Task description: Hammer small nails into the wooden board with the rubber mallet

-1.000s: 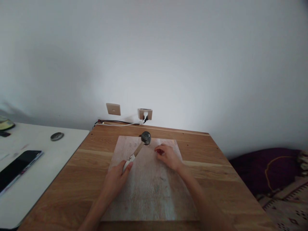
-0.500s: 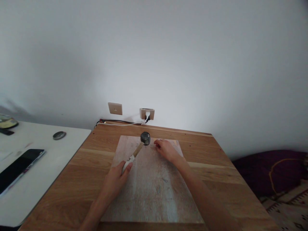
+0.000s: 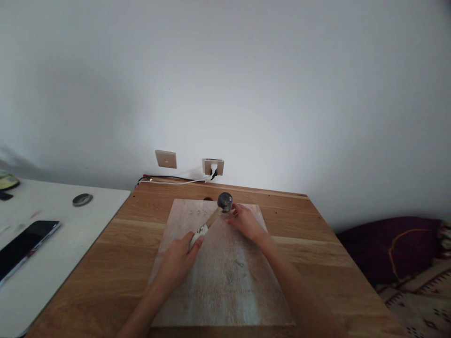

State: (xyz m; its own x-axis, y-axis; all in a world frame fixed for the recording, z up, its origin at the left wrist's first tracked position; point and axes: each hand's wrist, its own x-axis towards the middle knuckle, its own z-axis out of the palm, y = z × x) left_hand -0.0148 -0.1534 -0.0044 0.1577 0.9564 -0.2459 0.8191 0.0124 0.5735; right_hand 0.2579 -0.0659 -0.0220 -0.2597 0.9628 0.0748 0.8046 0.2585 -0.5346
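Note:
My left hand [image 3: 186, 251] is closed around the white-wrapped lower handle of a hammer [image 3: 213, 217]. Its dark, rounded head is over the upper part of a worn, pale wooden board [image 3: 211, 281]. Right beside that head, my right hand [image 3: 244, 221] rests at the board's far end with its fingers bent together near the surface. Whatever those fingertips pinch is too small to make out. To the left of the hammer, a few tiny upright things [image 3: 198, 212], perhaps nails, stand in a row on the board.
Under the board is a wooden table [image 3: 123, 244] that meets the wall. A wall socket [image 3: 213, 167] with plugged cables sits behind it. On the left, a white table [image 3: 70, 244] carries a phone [image 3: 30, 244] and a round grey lid [image 3: 82, 199]. Purple fabric [image 3: 380, 249] lies at right.
The hammer head has moved to the right, from over the row's end to right beside my right hand's fingers. My left hand moved right with it; my right hand stays nearly in place.

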